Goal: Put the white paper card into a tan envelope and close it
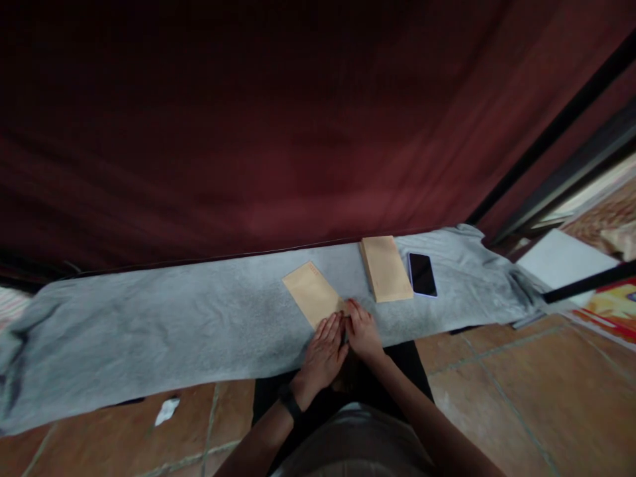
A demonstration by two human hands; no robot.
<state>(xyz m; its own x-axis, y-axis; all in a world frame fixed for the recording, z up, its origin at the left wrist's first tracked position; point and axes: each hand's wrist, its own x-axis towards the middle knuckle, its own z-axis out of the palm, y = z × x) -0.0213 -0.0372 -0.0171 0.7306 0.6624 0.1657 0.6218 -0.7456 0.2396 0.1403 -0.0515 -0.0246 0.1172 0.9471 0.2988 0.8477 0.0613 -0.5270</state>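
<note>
The head view looks down on a long grey cloth [199, 331] spread across a tiled floor [497, 384], with a dark red curtain [248, 132] filling the upper half of the picture.

Just below the middle, the person's two hands lie side by side on the near end of a brown envelope [312, 293]. The envelope lies flat on the cloth, slanted, its far end pointing toward 11 o'clock from the hands. The left hand [325, 351] is spread flat, palm down, fingers straight and close together, their tips resting on the envelope's near corner; it grips nothing. A dark band [289, 401] circles its wrist. The right hand [364, 331] touches the left at 2 o'clock from it, fingers bent down onto the envelope's near right corner. Whether it pinches the paper edge or only presses on it cannot be told.

At 1 o'clock from the hands, a little apart, a stack of brown envelopes [386, 267] lies against the far edge of the cloth. Just beside it, at its 3 o'clock, a phone [422, 273] lies with its dark screen up.

At 8 o'clock from the hands, well apart, a white scrap of paper [167, 410] lies on the tiles just off the cloth. Toward 3 o'clock, past the cloth's end, a white sheet [561, 258] lies on the floor.
</note>
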